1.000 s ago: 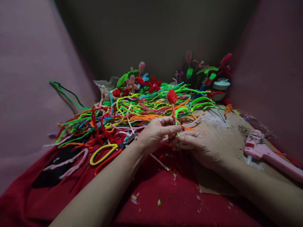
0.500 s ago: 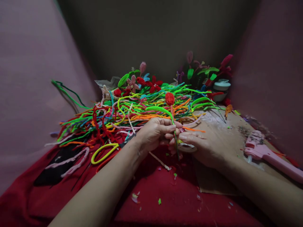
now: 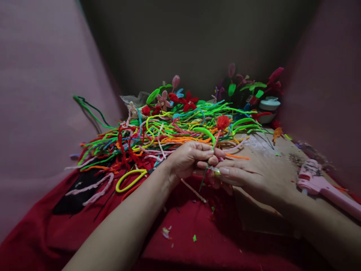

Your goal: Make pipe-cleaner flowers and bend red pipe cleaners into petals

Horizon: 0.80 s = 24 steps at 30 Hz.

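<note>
My left hand (image 3: 189,160) pinches the stem of a red pipe-cleaner flower (image 3: 223,122), whose bloom tilts to the right. A curved bright green leaf (image 3: 205,131) sits along that stem, held in the same pinch. Just below the fingertips, a short strip of tape (image 3: 215,170) runs from the stem to my right hand (image 3: 249,174). Those fingers are closed around a tape roll, mostly hidden behind them now. The dark green stem end pokes out below both hands.
A heap of coloured pipe cleaners (image 3: 169,131) lies behind my hands. Yellow-handled scissors (image 3: 131,180) are by my left forearm, near a black phone-like slab (image 3: 66,201). At right, a pink glue gun (image 3: 318,184) rests on a board (image 3: 282,154). Finished flowers (image 3: 189,101) and a lidded jar (image 3: 269,103) stand behind.
The flower has tipped from upright to leaning right, its stem end swinging left. My right hand has turned, and the roll's face no longer shows. The whole view has shifted slightly.
</note>
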Motion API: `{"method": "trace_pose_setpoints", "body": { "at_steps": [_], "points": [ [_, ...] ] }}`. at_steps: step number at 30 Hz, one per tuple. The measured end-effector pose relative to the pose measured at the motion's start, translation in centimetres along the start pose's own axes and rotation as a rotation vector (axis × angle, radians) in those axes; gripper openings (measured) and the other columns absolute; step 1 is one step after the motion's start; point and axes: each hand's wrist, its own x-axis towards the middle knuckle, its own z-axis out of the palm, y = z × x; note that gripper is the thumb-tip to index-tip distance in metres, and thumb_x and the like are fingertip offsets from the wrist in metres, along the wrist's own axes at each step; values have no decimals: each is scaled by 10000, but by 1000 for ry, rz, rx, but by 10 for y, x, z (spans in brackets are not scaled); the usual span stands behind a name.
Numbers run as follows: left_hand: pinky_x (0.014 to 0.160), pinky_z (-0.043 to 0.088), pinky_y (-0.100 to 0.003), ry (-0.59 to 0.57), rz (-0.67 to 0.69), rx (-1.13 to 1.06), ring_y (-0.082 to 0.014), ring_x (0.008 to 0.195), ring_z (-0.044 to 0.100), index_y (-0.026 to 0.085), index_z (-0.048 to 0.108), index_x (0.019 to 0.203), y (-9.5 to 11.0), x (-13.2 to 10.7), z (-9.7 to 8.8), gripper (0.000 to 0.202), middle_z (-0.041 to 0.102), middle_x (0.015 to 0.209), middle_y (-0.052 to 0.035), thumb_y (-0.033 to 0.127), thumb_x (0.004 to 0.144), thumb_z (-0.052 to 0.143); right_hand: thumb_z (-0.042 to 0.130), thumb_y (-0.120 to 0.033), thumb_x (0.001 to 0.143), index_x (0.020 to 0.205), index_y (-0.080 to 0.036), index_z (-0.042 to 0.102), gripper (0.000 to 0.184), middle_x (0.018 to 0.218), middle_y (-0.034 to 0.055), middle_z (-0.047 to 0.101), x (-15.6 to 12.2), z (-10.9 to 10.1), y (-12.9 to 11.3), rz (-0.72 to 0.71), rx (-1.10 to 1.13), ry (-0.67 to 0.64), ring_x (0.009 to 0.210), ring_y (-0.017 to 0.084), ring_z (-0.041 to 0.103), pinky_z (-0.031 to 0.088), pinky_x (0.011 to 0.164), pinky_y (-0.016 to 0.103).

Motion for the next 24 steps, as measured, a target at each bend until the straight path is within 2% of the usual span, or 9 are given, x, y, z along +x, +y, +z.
{"method": "trace_pose_setpoints", "body": {
  "at_steps": [2,5,8,11,14,17,20,22,24],
  "points": [
    [369,193,-133,-9,25,22,6,423,255,67,612,954,-1,1,-1,237,443,674,21,184,753,566,512,-378,819,740,-238,696,245,729,15,638,-1,-1,-2,0,-21,39,672,164,543,427,630,291],
    [368,176,-141,-4,4,73,-1,423,262,70,610,856,-4,3,0,191,433,645,29,217,735,593,512,-360,814,842,-244,699,222,744,16,642,0,1,1,96,57,28,652,157,551,432,587,278],
    [368,175,-154,36,-40,131,-10,417,271,85,591,790,-8,6,2,189,437,613,38,249,702,627,533,-342,800,780,-228,698,202,750,20,644,0,3,7,149,86,32,688,156,555,422,591,263],
    [369,191,-169,129,-27,239,-23,403,284,105,576,777,-13,9,1,211,435,560,51,293,693,624,534,-312,796,755,-210,697,197,743,22,644,-2,4,12,166,104,61,679,148,545,401,579,255],
    [369,204,-187,250,-39,477,-40,364,301,129,541,661,-15,14,-2,254,405,463,63,373,723,572,507,-283,804,792,-190,691,207,742,32,643,-4,4,15,163,185,83,661,150,546,400,567,258],
    [397,254,-203,411,-73,831,-65,367,379,133,531,576,-6,14,0,353,459,445,29,399,794,453,500,-293,806,826,-176,683,218,719,38,634,-4,2,16,144,241,93,644,152,539,398,554,260],
    [476,317,-209,537,54,1209,-89,473,469,126,580,600,15,-6,11,351,549,530,-5,371,811,444,517,-339,807,826,-174,680,232,705,37,628,-4,1,17,156,192,85,612,140,522,387,544,256],
    [536,340,-216,612,163,1445,-99,555,501,139,619,683,29,-32,21,298,596,625,-11,337,823,448,513,-351,813,818,-179,681,240,707,40,629,-4,2,20,168,154,80,610,136,522,383,541,251],
    [597,361,-221,677,154,1604,-111,639,534,164,637,816,38,-64,28,236,627,722,-12,300,834,446,503,-353,819,821,-189,683,243,709,45,636,-5,4,23,152,142,115,610,138,532,384,528,246]
  ]
}}
